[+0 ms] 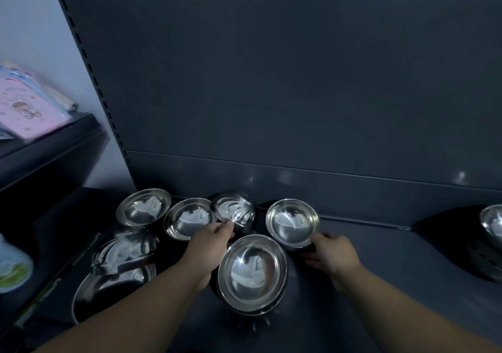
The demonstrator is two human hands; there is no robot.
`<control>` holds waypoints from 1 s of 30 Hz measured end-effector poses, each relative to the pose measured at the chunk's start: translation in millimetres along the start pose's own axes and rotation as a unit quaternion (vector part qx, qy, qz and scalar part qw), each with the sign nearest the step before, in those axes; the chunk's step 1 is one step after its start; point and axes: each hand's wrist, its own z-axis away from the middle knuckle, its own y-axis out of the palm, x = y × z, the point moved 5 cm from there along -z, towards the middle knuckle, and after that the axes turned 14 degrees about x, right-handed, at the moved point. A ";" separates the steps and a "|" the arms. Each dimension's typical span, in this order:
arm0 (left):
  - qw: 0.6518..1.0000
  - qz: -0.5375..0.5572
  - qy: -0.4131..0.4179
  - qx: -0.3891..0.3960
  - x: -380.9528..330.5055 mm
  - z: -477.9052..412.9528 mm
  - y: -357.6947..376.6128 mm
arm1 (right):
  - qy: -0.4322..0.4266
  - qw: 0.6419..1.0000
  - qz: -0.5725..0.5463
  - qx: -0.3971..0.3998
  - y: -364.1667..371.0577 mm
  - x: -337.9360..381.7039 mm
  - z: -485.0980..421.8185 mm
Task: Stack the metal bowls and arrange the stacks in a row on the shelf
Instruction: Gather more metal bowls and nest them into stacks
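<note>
Several shiny metal bowls stand on the dark shelf (380, 271). My left hand (209, 241) pinches the rim of a tilted bowl (236, 208) at the back middle. My right hand (334, 255) grips the near side of an upright bowl stack (292, 222). Between my arms a nearer bowl stack (254, 271) stands in front. Two more upright bowls sit at the back left, one (142, 207) by the post and one (188, 218) beside the tilted bowl. A stack of larger bowls (119, 265) lies at the front left. Another bowl stack (493, 227) shows at the right edge.
The shelf's dark back panel (271, 94) rises right behind the bowls. A slotted upright post (89, 81) stands at the left. A neighbouring shelf at the left holds pink packaged goods (27, 108). A pale container (13, 265) sits at the far left edge.
</note>
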 end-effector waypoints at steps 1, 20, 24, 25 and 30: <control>1.000 0.007 0.006 -0.003 -3.9 -1.5 0.8 | -0.002 1.000 -0.002 -0.002 -1.6 -1.5 1.2; 0.990 0.065 0.125 0.006 -77.4 3.3 11.3 | -0.110 0.993 0.003 -0.037 -11.4 41.6 63.2; 0.977 0.014 0.213 -0.010 -93.6 31.6 -3.0 | -0.148 0.983 0.101 -0.024 -1.3 67.9 81.4; 0.971 -0.010 0.239 -0.024 -96.5 41.8 -7.9 | -0.155 0.978 0.138 -0.016 3.6 72.4 84.2; 0.925 -0.171 0.326 -0.094 -97.6 90.6 -25.5 | -0.164 0.940 0.297 0.035 38.2 78.9 96.3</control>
